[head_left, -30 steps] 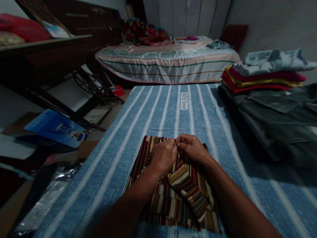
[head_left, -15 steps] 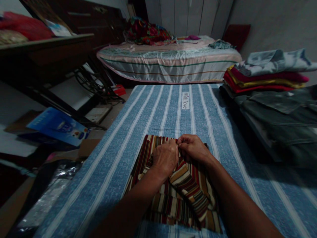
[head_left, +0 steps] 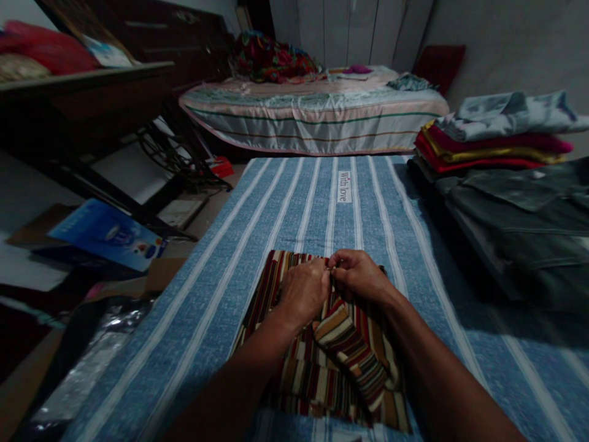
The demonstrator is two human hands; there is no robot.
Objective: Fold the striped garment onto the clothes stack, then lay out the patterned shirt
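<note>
A striped garment (head_left: pixel 304 377) in brown, red, cream and black lies folded on the blue striped cloth (head_left: pixel 216 288) that covers the surface before me. On its upper part my left hand (head_left: pixel 306 288) is closed, knuckles up, with the fingertips hidden. Close beside it, my right hand (head_left: pixel 359 273) pinches a small bit of the garment near its top edge between thumb and fingers. The two hands nearly meet there. A striped sleeve-like flap lies slantwise across the garment below them. Exactly what the fingertips grip is too small to make out.
Folded dark trousers (head_left: pixel 529 215) and a pile of red, yellow and grey clothes (head_left: pixel 497 144) stand to the right. A bed (head_left: pixel 313 126) is beyond. At left are a sewing table (head_left: pixel 115 86), a blue box (head_left: pixel 108 233) and a shiny plastic bag (head_left: pixel 92 356).
My left hand has shifted very slightly to the left, and the fingers of both hands have moved a little at the garment's top edge. The garment lies nearly the same.
</note>
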